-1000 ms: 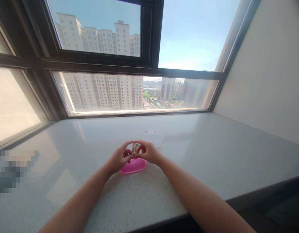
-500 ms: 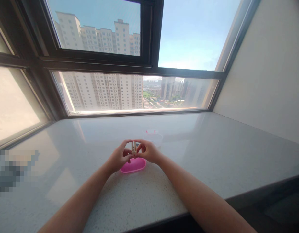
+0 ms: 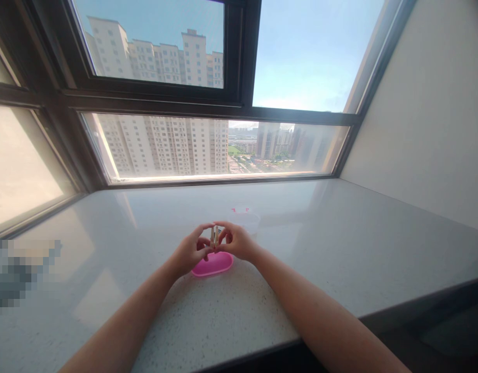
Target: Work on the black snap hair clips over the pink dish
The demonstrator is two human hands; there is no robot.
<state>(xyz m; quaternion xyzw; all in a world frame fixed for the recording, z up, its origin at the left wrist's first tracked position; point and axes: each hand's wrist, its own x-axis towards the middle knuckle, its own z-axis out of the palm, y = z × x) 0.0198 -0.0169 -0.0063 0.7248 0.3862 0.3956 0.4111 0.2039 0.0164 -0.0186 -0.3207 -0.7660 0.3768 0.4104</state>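
Note:
My left hand (image 3: 188,252) and my right hand (image 3: 236,241) meet in front of me, thumbs and index fingers pinching two slim tan wooden pieces (image 3: 214,238). These stand upright side by side with a narrow dark gap, a bit like a clothespin; whether they are joined I cannot tell. Just beneath the fingers, a pink oval lid or shallow tray (image 3: 212,266) lies on the pale counter. Behind my right hand is a clear plastic box (image 3: 249,220) with small pink clasps, partly hidden by the hand. Something dark shows between the right fingers, too small to name.
The speckled white counter (image 3: 207,326) runs back to a dark-framed window (image 3: 207,184). A white wall (image 3: 425,134) rises at the right. A pixelated patch covers something at the left edge. The counter's dark front edge (image 3: 258,357) crosses below my arms.
Almost nothing differs. Both hands keep the same pinch on the tan pieces, and the whole view has shifted by a few pixels.

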